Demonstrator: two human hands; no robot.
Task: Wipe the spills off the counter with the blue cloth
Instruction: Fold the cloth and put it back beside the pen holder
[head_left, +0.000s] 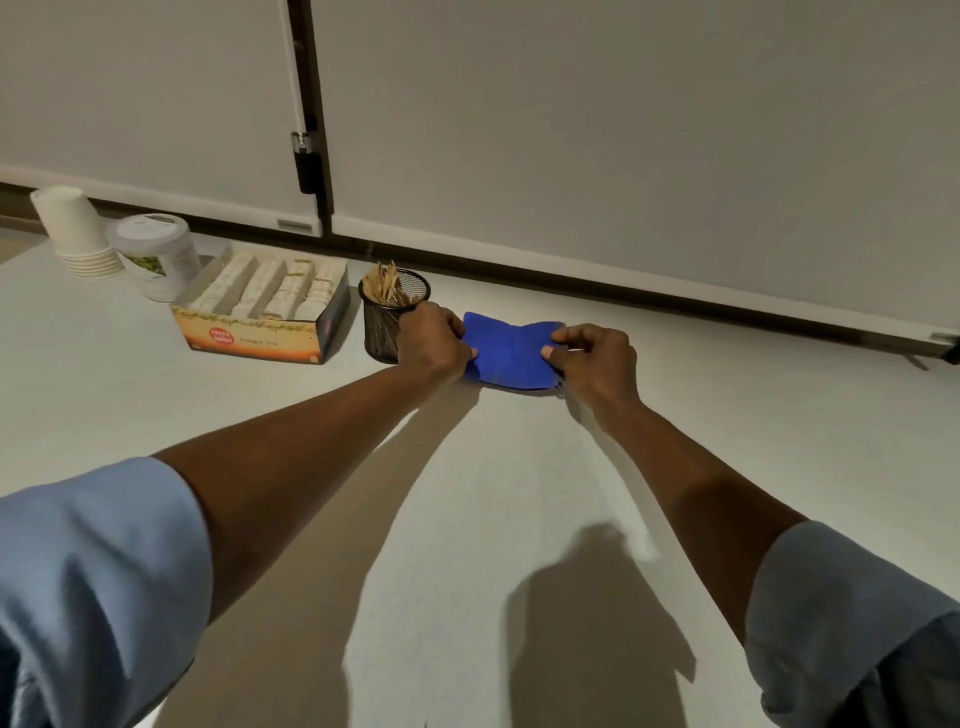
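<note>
A blue cloth (509, 349) lies folded on the white counter (467, 493), near the back wall. My left hand (434, 338) pinches its left edge and my right hand (597, 358) pinches its right edge, so the cloth is stretched between them. Both arms reach far forward across the counter. No spill stands out on the counter surface in this dim light.
A black mesh cup (389, 312) of wooden sticks stands right beside my left hand. Further left sit an open tea-bag box (265, 312), a white lidded tub (156, 254) and a stack of paper cups (75, 231). White cabinet doors (623, 130) rise behind.
</note>
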